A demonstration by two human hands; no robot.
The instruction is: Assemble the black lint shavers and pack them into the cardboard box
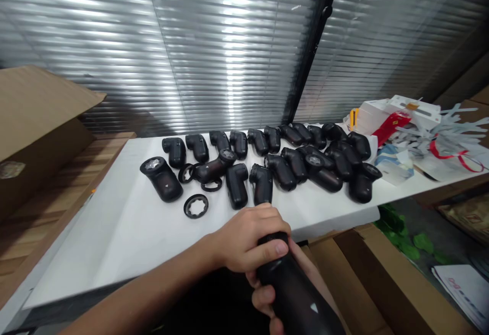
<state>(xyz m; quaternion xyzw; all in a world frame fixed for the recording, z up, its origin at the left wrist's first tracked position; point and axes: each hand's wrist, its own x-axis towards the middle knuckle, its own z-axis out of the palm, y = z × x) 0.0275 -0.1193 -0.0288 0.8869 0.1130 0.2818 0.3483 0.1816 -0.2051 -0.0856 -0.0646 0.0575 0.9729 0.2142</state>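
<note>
My left hand (pixel 255 235) is closed over the head end of a black angled-head handheld device (pixel 301 289), its thumb pressed along the near side. Beneath it, my right hand (pixel 264 298) wraps round the body of the same device, with fingertips showing on the left side; most of that hand is hidden. A small white triangle marks the body, which runs off the lower edge of the view. Just beyond my hands, a similar black device (pixel 262 185) lies on the white table (pixel 153 238). A loose black notched ring (pixel 196 206) lies to the left.
Several more black devices (pixel 284 172) lie in rows along the table. At left stands an open cardboard box (pixel 38 101). Another cardboard box (pixel 355 284) is below the table's front edge. White packaging and strips (pixel 439 136) are piled at right, before window blinds (pixel 191 45).
</note>
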